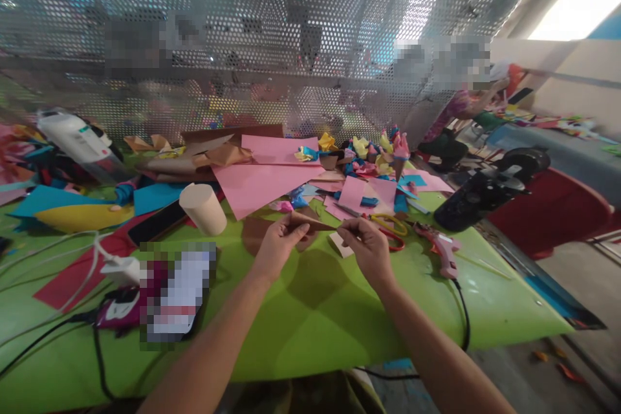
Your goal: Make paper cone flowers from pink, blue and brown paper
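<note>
My left hand (280,244) and my right hand (367,245) are both pinched on a thin brown paper piece (314,224), rolled or folded to a narrow point, held between them just above the green table (310,317). The left fingers grip its wider left end, the right fingers its narrow right end. A brown paper scrap (255,233) lies on the table under the left hand. Red and yellow scissors (391,230) lie just right of my right hand.
A pink glue gun (442,250) with a black cord lies to the right. A beige paper roll (204,208), a dark phone (158,222), large pink sheets (264,182) and heaps of coloured paper scraps fill the back. White cables trail at the left. A perforated metal screen stands behind, with a person beyond it.
</note>
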The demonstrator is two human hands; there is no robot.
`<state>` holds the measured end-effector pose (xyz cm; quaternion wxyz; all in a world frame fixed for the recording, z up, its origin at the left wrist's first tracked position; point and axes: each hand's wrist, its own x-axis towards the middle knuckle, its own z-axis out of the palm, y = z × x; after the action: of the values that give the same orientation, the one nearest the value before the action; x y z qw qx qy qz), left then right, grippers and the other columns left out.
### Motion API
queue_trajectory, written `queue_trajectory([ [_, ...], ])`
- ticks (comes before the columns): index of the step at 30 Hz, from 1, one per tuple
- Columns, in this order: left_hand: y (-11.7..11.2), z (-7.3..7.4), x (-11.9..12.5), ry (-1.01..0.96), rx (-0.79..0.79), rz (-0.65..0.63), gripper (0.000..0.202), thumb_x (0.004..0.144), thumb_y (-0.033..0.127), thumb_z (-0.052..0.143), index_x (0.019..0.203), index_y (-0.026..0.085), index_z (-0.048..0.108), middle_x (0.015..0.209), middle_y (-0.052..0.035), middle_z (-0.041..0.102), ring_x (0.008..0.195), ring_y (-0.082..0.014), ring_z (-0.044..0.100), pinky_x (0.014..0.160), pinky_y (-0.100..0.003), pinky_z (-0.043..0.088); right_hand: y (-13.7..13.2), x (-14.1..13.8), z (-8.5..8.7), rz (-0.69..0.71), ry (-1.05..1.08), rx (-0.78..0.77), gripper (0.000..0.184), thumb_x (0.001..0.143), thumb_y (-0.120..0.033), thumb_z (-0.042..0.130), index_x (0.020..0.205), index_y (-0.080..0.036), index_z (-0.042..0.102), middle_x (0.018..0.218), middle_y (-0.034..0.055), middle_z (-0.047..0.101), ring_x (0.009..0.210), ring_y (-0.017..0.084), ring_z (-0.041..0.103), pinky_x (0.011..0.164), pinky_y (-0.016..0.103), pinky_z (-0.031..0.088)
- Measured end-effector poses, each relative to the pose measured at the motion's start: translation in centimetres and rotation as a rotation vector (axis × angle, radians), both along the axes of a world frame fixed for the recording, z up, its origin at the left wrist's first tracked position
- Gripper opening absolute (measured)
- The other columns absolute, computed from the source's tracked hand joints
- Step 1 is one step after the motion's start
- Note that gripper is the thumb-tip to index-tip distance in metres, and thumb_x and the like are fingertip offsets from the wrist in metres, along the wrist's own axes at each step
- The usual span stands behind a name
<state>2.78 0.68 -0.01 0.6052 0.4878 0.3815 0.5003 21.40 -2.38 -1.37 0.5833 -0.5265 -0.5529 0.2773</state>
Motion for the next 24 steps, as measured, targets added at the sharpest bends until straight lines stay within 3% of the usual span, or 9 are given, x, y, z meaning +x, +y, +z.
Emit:
queue_trajectory([
  [6,0.09,-0.11,-0.29,0.021,0.058,0.010,0.026,0.072,0.040,0.083,0.082,0.018,0.076,0.079,-0.0024,0.072,0.074,-0.0148,0.063,0.073,-0.026,0.051,0.41,0.70,0.15,-0.008,0.107,-0.020,0.028,0.080,-0.044,0.069,0.093,-0.020,0.075,0.074,0.0029,0.072,0.056,0.014,0.059,0.053,0.028,0.049],
  [11,0.04,-0.38,-0.35,0.050,0.083,-0.016,0.023,0.075,0.038,0.080,0.086,0.018,0.077,0.083,-0.0032,0.072,0.078,-0.0159,0.063,0.076,-0.027,0.051,0.41,0.52,-0.05,-0.012,0.119,-0.008,0.024,0.076,-0.042,0.075,0.085,-0.021,0.074,0.065,0.0004,0.067,0.056,0.014,0.057,0.051,0.027,0.047],
  [19,-0.45,0.29,-0.10,0.098,0.112,-0.040,0.018,0.076,0.034,0.079,0.085,0.018,0.077,0.081,-0.0024,0.072,0.080,-0.0162,0.063,0.077,-0.026,0.049,0.09,0.31,-0.13,-0.007,0.008,0.004,0.018,0.079,-0.036,0.070,0.072,-0.020,0.070,0.057,-0.0010,0.061,0.051,0.014,0.055,0.051,0.026,0.043],
  [24,-0.09,-0.36,-0.16,0.061,0.088,-0.029,0.021,0.076,0.037,0.079,0.085,0.018,0.077,0.081,-0.0024,0.072,0.079,-0.0157,0.063,0.076,-0.026,0.051,0.30,0.44,-0.09,-0.008,0.045,0.019,0.019,0.079,-0.038,0.071,0.087,-0.021,0.076,0.074,0.0025,0.072,0.055,0.014,0.057,0.054,0.028,0.048],
])
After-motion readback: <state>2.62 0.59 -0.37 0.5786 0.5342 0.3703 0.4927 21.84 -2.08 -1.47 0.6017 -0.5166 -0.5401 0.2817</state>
